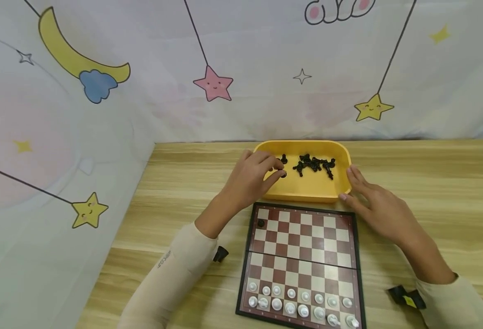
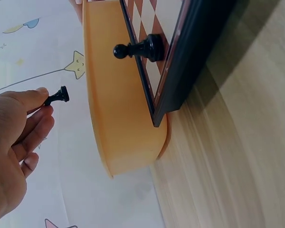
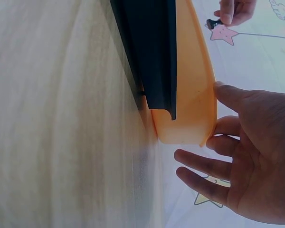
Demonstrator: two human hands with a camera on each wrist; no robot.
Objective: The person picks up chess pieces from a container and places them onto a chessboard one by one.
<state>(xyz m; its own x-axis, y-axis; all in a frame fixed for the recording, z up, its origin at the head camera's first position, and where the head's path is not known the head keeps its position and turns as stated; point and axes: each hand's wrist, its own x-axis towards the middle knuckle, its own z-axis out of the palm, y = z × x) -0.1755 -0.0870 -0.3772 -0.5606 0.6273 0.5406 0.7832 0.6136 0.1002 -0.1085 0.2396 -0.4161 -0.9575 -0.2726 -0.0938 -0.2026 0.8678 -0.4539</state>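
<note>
My left hand (image 1: 251,176) is over the left end of the yellow tray (image 1: 299,194). Between thumb and fingertips it pinches a black chess piece (image 2: 59,95), base outward, its top hidden by the fingers. My right hand (image 1: 379,210) holds the tray's near right corner, thumb on the front rim and two fingers at the side, as the right wrist view shows. Several black chess pieces (image 1: 313,163) lie in the tray, mostly in a heap right of centre. In front of it lies a chessboard (image 1: 295,240), with one black pawn (image 2: 142,48) standing near its far left corner.
White chess pieces (image 1: 290,308) stand in two rows along the board's near side. Behind the wooden table (image 1: 431,173) hangs a cloth (image 1: 266,109) printed with stars. Black devices (image 1: 406,297) sit at both wrists.
</note>
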